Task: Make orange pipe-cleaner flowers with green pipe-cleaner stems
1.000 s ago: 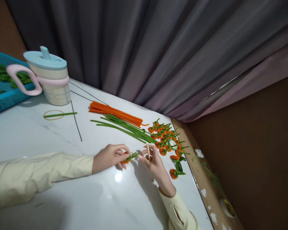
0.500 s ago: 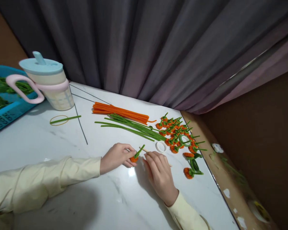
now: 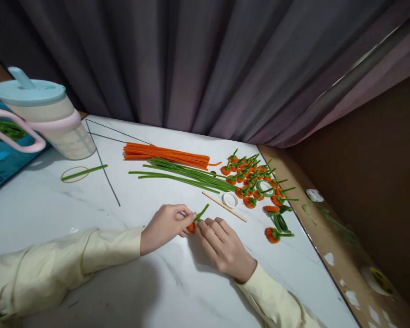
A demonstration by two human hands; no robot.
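Note:
My left hand (image 3: 166, 225) and my right hand (image 3: 222, 248) meet over the white marble table (image 3: 157, 282). Both pinch a small orange pipe-cleaner carrot with a green stem (image 3: 197, 217) between their fingertips. A thin wooden stick (image 3: 224, 207) lies on the table just beyond my right hand, beside a white ring (image 3: 230, 199). Farther back lie a bundle of orange pipe cleaners (image 3: 166, 154) and a bundle of green ones (image 3: 184, 175). A heap of finished carrots (image 3: 253, 180) sits to the right.
A cup with a blue lid and pink handle (image 3: 44, 118) stands at the back left beside a blue basket (image 3: 0, 159). A rubber band with a green piece (image 3: 77, 173) lies near it. Grey curtains hang behind. The table's right edge borders brown cardboard (image 3: 345, 273).
My right hand laid the wooden stick down on the table and moved to the small carrot, which my left hand kept holding. The camera has shifted a little.

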